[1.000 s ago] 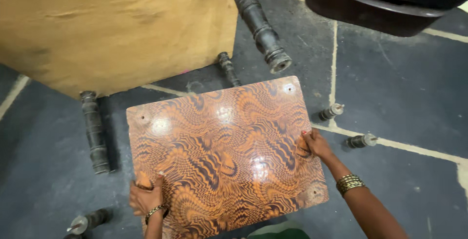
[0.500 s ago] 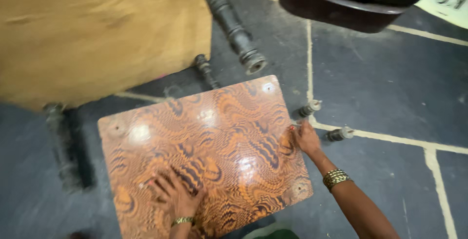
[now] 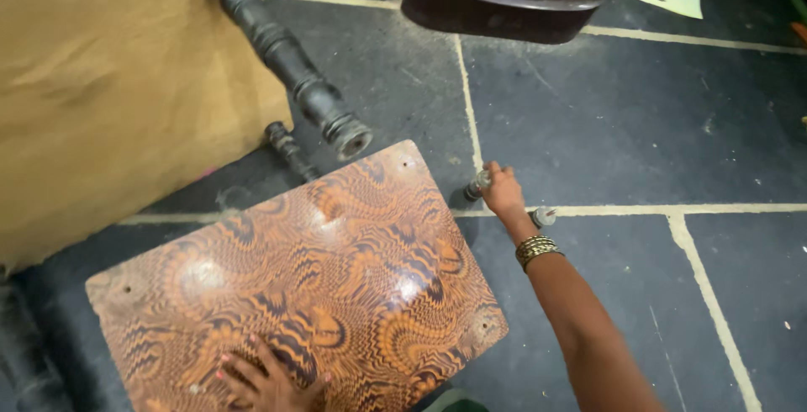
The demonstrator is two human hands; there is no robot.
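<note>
orange and dark brown swirling pattern across the glossy board [image 3: 294, 294]. beside the board, tan plain upholstery [image 3: 109, 84], black turned leg [image 3: 286, 55], dark grey floor tiles [image 3: 630, 118] with pale joints. gold bangle [image 3: 536, 249] right of the board, silver-tipped dark bolt [image 3: 477, 185].

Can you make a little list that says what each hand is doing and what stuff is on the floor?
Left hand: pressed flat on the orange patterned board
Right hand: fingers closed on a small metal bolt on the floor
Second bolt: lies by the wrist, near the gold bangles
Board: lies on the dark tiled floor, holes at its corners
Behind board: dark turned wooden leg and tan panel
</note>
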